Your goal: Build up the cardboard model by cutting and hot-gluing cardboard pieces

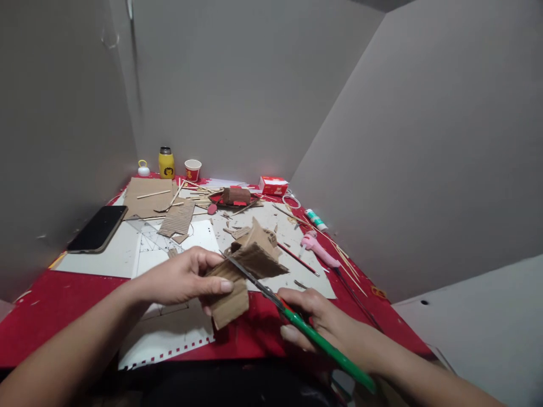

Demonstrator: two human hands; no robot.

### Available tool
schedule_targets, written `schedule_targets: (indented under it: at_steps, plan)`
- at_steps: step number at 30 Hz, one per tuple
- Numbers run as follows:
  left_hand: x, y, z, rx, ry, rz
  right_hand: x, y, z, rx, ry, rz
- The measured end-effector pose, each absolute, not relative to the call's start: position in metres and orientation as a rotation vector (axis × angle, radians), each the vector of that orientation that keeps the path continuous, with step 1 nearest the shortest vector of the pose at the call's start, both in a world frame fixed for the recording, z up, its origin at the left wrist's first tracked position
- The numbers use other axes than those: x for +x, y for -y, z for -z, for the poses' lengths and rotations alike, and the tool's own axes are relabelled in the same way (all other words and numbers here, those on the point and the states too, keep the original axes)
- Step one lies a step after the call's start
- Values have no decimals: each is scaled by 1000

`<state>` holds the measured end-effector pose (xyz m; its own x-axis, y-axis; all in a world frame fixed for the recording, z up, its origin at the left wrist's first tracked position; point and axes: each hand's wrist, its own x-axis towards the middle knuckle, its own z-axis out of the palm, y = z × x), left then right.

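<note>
Red desk [51, 305]: left hand [182, 277] pinches corrugated cardboard [237, 277], right hand [314, 316] grips scissors [271, 294] at 5 o'clock; blades risk nicking left fingers [220, 285].

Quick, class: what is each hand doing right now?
Left hand: closed on a brown corrugated cardboard piece.
Right hand: closed on green-handled scissors cutting it.

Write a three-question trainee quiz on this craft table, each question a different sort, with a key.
1. True or false: the left hand holds a piece of corrugated cardboard.
2. Which tool does the right hand hold? A. pink cutter B. green-handled scissors C. glue stick
3. Fill in: the black phone lies at the table's ____ edge.

Key: 1 true. 2 B, the green-handled scissors, blades at the cardboard; the pink cutter lies on the table. 3 left.
</note>
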<state>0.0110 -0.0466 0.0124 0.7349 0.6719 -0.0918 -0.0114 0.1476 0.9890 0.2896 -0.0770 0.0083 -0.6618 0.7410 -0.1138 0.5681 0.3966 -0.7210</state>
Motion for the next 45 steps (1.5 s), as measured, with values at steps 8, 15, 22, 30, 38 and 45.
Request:
schedule_targets:
  at_steps: [8,15,22,30,38,45]
  plan:
    - [-59,2,-16,1182,-878,-734,219,43,27,-949,2036,-1453]
    - [-64,-8,-12,1100,-929,-935,181,25,36,-986,1812,-1379]
    - [-71,-12,-16,1044,-1023,-1133,172,26,42,-982,1715,-1447]
    - [-65,-15,-14,999,-1073,-1400,175,29,48,-918,1755,-1576]
    - [-47,-4,-19,1083,-1029,-1390,176,27,52,-858,1773,-1591]
    - [-43,-2,-20,1063,-1010,-1374,175,34,58,-897,1704,-1562]
